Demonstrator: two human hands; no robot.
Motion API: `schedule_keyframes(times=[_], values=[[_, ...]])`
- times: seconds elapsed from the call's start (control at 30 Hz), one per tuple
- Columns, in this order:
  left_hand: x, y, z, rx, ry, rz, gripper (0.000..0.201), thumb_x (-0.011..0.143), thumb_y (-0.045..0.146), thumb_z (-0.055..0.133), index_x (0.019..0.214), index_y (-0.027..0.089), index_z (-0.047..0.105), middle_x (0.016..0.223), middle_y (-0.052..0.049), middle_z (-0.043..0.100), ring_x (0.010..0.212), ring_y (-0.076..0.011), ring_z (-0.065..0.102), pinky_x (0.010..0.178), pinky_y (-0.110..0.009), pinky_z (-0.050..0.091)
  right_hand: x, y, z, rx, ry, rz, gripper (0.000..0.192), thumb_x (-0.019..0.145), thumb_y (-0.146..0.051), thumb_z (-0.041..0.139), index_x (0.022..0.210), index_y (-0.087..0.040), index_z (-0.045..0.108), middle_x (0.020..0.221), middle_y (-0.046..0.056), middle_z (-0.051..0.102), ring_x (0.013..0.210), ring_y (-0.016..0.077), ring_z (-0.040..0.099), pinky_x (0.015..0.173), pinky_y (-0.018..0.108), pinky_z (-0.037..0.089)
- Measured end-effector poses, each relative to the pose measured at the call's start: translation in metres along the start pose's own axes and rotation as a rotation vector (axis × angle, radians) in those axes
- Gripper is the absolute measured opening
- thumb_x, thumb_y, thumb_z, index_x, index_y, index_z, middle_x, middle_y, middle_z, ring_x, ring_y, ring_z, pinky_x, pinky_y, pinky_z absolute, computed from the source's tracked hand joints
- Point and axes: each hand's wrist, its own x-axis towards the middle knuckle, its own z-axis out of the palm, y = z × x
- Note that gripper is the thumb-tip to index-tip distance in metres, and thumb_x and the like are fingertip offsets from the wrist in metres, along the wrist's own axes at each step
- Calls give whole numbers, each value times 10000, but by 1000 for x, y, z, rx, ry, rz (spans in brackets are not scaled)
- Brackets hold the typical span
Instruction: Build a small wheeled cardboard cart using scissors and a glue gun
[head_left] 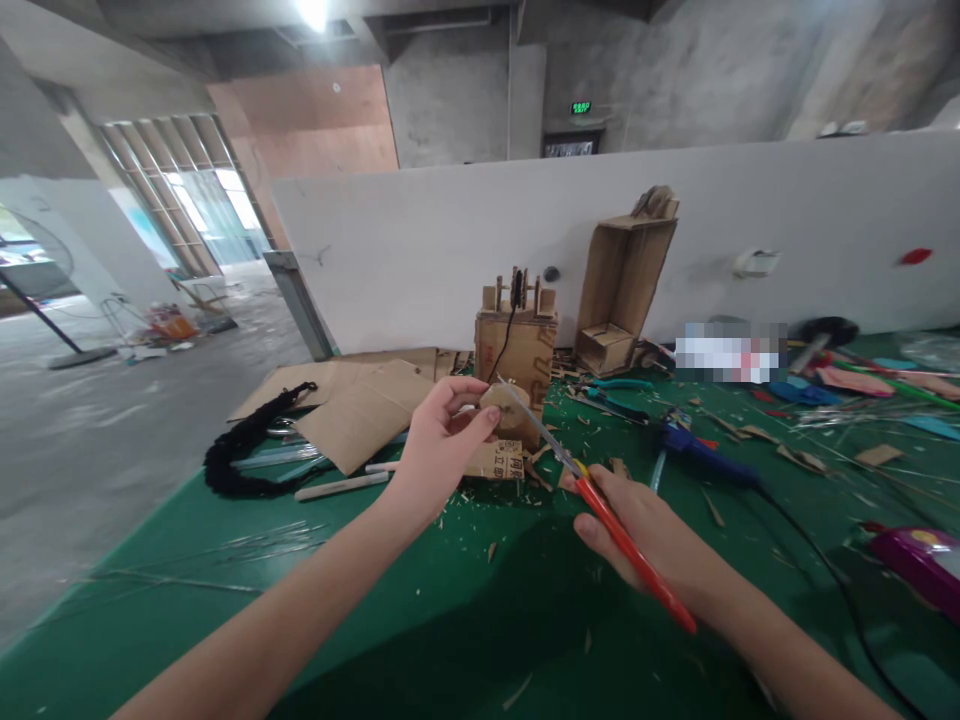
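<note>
Both hands raised: left fingers (480,418) around cardboard disc (504,408), right hand (645,530) gripping knife (600,505).

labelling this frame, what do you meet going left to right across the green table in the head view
black braid → flat cardboard sheets → left hand holding a cardboard disc → right hand with the red knife → blue glue gun → purple case

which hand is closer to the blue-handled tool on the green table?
Right. The right hand, holding red-handled scissors, sits just below-left of the blue-handled tool. The left hand, pinching a small cardboard disc, is farther left.
</note>
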Motion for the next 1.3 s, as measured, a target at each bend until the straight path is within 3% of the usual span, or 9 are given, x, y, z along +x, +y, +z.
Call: schedule_keyframes(times=[0.3, 0.7, 1.0, 1.3], values=[[0, -1, 0, -40, 42, 0, 196, 755, 242, 646, 921, 188, 557, 800, 12, 615, 629, -81, 544, 605, -214, 455, 2, -3, -1, 6, -17, 13, 396, 891, -516, 354, 980, -167, 520, 818, 92, 591, 702, 220, 561, 620, 336, 417], [-1, -4, 0, -6, 12, 0, 200, 750, 249, 657, 920, 187, 571, 829, -1, 643, 650, -85, 557, 612, -215, 437, 3, -2, -1, -27, -24, 37, 359, 892, -507, 344, 921, -182, 495, 836, 95, 593, 744, 227, 561, 629, 336, 411], [-4, 1, 2, 70, 24, -14, 199, 721, 242, 678, 887, 184, 585, 791, 4, 657, 678, -105, 586, 630, -227, 457, 4, -5, -1, -227, 47, 108, 314, 879, -479, 393, 732, -211, 466, 655, 33, 590, 551, 180, 537, 488, 263, 313], [-4, 0, 2, 46, 39, -51, 194, 725, 240, 678, 892, 179, 598, 785, 4, 649, 670, -91, 566, 631, -217, 450, 3, -7, -2, -209, 69, 106, 374, 875, -500, 379, 651, -215, 472, 540, 17, 551, 478, 169, 513, 485, 275, 334]])
